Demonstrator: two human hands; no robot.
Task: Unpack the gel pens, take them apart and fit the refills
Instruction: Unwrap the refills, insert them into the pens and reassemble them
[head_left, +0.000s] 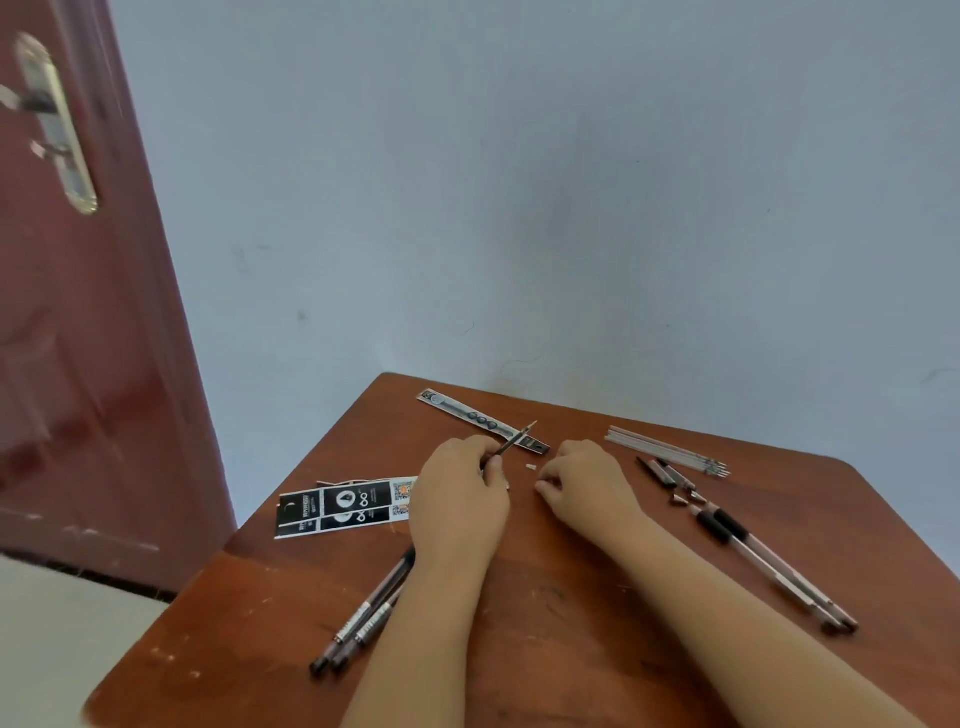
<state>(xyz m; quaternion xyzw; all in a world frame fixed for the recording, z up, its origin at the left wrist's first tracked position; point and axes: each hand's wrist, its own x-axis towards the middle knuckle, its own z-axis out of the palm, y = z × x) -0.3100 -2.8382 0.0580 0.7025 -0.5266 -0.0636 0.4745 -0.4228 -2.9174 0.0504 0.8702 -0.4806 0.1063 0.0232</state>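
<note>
My left hand (460, 491) grips a thin dark refill (515, 439) whose tip points up and to the right. My right hand (584, 480) rests on the table beside it with fingers curled; whether it holds anything is hidden. A tiny white piece (530, 466) lies between the hands. A sealed pen pack (480, 420) lies behind them. A bundle of spare refills (667, 450) sits at the back right. Two pen barrels with black grips (769, 564) lie at the right, with small tip parts and caps (675, 483) above them. Two whole gel pens (363, 621) lie by my left forearm.
Flattened black-and-white packaging cards (343, 506) lie left of my left hand. The brown table (545, 623) stands against a pale blue wall. A dark red door (78, 312) with a metal handle is at the left.
</note>
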